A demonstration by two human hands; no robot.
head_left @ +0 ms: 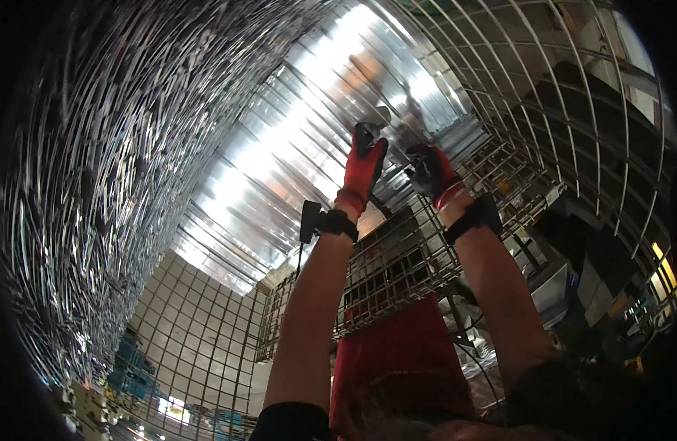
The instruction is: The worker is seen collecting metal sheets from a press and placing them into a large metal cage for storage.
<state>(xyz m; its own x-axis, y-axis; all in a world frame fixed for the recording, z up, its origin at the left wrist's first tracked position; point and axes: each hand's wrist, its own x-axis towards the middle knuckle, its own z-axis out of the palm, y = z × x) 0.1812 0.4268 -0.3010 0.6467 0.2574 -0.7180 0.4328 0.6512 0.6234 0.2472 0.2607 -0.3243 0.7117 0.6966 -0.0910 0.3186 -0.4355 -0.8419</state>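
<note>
My left hand, in a red glove with dark fingers, reaches over a bright layer of silvery metal strips. Its fingers are closed at a small greyish, shiny shape whose kind I cannot make out. Just right of it, my right hand wears a matching glove and is curled closed close to the strips' near right end. Whatever lies in its fingers, if anything, is hidden. Blurred reddish reflections show on the metal. Black bands circle both wrists, and a small dark device sits on the left one.
Wire mesh surrounds the strips: a folded-down near panel, a tall right side and a mesh panel lower left. A high mass of thin, shiny metal edges fills the left. Red clothing hangs against the near mesh.
</note>
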